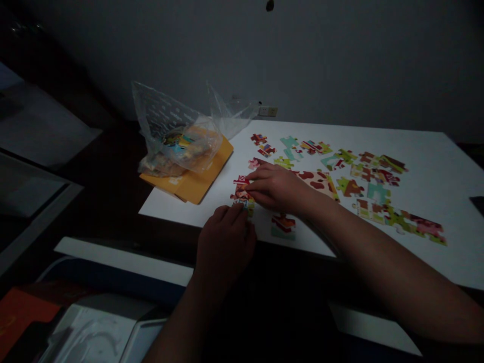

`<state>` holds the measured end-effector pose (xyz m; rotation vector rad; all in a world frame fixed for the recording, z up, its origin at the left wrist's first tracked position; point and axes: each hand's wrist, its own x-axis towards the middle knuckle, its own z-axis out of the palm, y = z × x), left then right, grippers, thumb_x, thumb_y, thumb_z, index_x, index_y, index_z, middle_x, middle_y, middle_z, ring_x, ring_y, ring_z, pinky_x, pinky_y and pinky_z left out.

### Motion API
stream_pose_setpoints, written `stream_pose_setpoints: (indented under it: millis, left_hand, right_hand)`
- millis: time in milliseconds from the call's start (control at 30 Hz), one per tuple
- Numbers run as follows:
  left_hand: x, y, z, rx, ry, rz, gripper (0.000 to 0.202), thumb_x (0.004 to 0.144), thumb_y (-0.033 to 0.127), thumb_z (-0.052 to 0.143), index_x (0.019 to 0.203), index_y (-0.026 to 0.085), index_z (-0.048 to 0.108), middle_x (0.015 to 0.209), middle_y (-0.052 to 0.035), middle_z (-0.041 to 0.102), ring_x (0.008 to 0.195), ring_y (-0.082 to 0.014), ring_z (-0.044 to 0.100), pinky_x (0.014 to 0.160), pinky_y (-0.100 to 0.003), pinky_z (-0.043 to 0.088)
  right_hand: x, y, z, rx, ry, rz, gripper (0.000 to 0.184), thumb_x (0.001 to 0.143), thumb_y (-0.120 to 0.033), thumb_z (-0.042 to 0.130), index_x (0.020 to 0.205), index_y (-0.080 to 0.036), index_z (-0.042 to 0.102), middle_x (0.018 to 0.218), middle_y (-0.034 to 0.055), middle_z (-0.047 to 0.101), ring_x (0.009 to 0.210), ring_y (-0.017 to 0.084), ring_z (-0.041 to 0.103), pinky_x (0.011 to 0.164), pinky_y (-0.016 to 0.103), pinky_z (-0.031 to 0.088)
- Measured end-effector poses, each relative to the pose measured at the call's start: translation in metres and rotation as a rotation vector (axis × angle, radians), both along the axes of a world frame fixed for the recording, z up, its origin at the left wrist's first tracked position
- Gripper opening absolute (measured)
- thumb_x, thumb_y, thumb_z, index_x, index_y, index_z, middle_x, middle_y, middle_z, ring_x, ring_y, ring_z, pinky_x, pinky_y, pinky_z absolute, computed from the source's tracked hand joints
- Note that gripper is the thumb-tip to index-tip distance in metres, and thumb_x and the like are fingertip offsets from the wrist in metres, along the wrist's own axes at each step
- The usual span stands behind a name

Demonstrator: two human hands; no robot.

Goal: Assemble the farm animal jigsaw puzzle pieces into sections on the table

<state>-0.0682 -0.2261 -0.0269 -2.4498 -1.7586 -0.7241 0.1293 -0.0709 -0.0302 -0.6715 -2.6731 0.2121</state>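
On a white table (434,166) lie several colourful jigsaw pieces. My right hand (278,189) rests over a small joined cluster of pieces (241,187) near the table's front left, its fingers closed and pressing on a red piece. My left hand (227,244) sits just below, with curled fingertips touching the lower edge of the same cluster. A single red and green piece (283,225) lies to the right of my left hand. A brown-spotted piece (319,181) shows behind my right wrist.
A clear plastic bag (177,133) with more pieces lies on an orange box lid (202,179) at the table's left corner. Loose and joined pieces (378,174) spread across the right half. A wall socket (267,111) sits behind. An orange sheet (22,312) lies lower left.
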Motion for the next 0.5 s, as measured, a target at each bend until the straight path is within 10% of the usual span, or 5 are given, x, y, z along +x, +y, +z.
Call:
stream_pose_setpoints:
  millis: [333, 500]
  left_hand:
    - [0.008, 0.003, 0.008, -0.119, 0.13, 0.024, 0.027, 0.106, 0.026, 0.064, 0.128, 0.016, 0.077, 0.14, -0.016, 0.08, 0.128, -0.0362, 0.074, 0.111, -0.056, 0.064]
    - [0.014, 0.009, -0.008, -0.127, 0.163, -0.014, 0.072, 0.111, 0.048, 0.059, 0.171, 0.01, 0.047, 0.182, -0.0232, 0.045, 0.171, -0.0395, 0.041, 0.138, -0.063, 0.04]
  right_hand:
    - [-0.001, -0.002, -0.002, 0.001, -0.012, 0.01, 0.033, 0.114, -0.031, 0.058, 0.126, -0.026, 0.088, 0.128, 0.01, 0.085, 0.118, 0.03, 0.073, 0.113, 0.053, 0.054]
    - [0.01, -0.002, 0.015, 0.068, 0.195, -0.106, 0.034, 0.107, -0.024, 0.059, 0.126, -0.027, 0.087, 0.139, 0.0103, 0.084, 0.125, 0.034, 0.074, 0.107, 0.056, 0.056]
